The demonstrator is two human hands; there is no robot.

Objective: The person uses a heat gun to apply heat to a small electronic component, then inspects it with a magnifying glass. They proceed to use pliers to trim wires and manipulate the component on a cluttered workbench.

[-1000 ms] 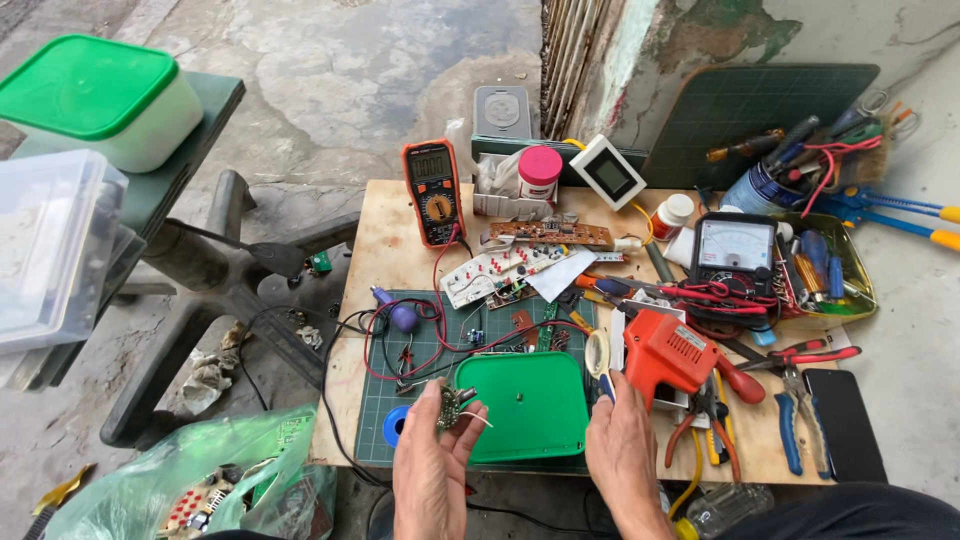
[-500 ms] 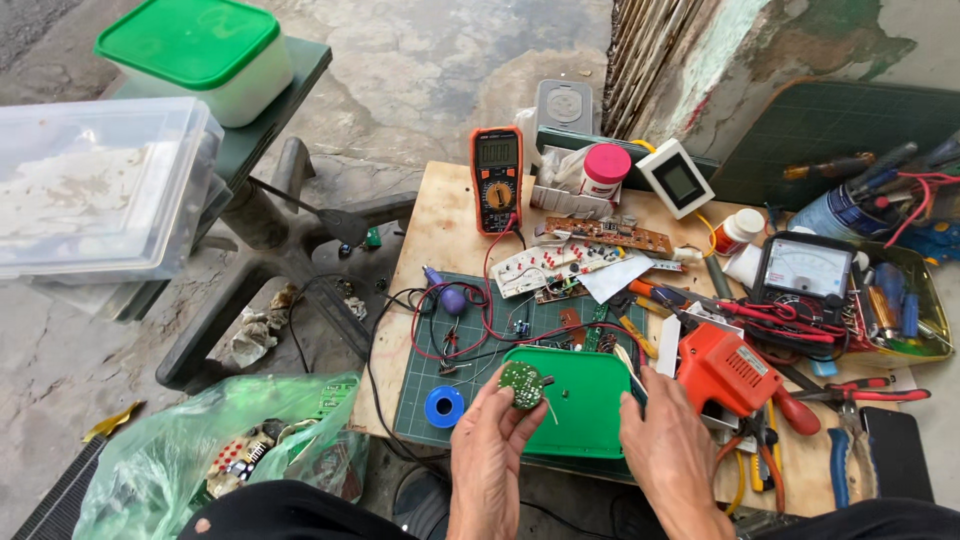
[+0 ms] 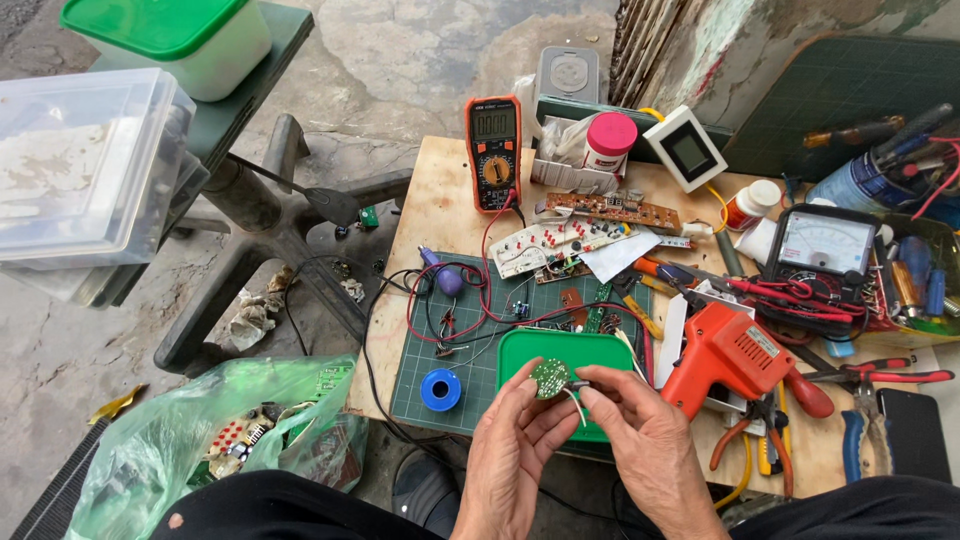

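Over the green tray (image 3: pixel 520 350), left hand (image 3: pixel 512 440) and right hand (image 3: pixel 640 440) both pinch a small round circuit board (image 3: pixel 549 378), tilted up for viewing.

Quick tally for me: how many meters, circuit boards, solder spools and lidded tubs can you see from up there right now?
Meters: 2, orange digital multimeter, black analog meter
Circuit boards: 3, round board, brown strip board, white board
Solder spools: 1, blue spool
Lidded tubs: 2, green-lidded tub, clear tub
Total: 8
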